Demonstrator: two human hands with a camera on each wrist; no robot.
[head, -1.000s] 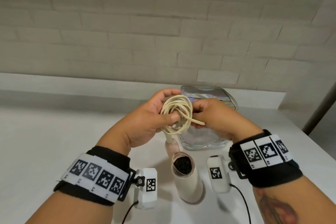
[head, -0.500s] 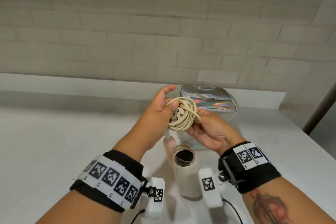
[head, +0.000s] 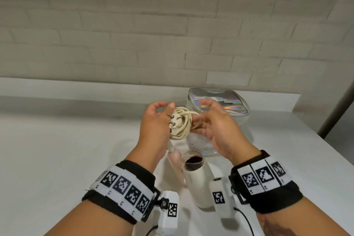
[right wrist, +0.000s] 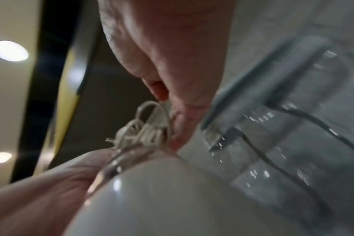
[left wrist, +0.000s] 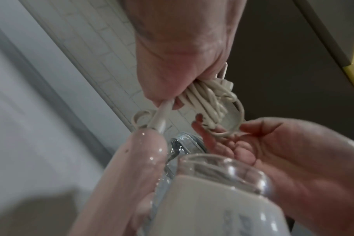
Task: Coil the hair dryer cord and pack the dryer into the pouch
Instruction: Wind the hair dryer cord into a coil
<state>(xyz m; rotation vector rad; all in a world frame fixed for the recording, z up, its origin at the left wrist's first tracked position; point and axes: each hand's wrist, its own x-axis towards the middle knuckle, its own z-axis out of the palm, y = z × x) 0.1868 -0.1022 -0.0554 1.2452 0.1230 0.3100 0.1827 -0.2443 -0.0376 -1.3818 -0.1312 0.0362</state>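
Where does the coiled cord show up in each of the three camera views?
Head: coiled cord sits centre, between the left hand and right hand.
Left wrist: right of centre, upper half, hanging below the gripping left hand.
Right wrist: left of centre, small and blurred.
Shared landmark: the hair dryer, low in all three views.

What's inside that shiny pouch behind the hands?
The pouch stands on the table, behind the hands. Its clear front shows nothing inside, but the right hand and the cord cover part of it. The dryer is outside, on the table.
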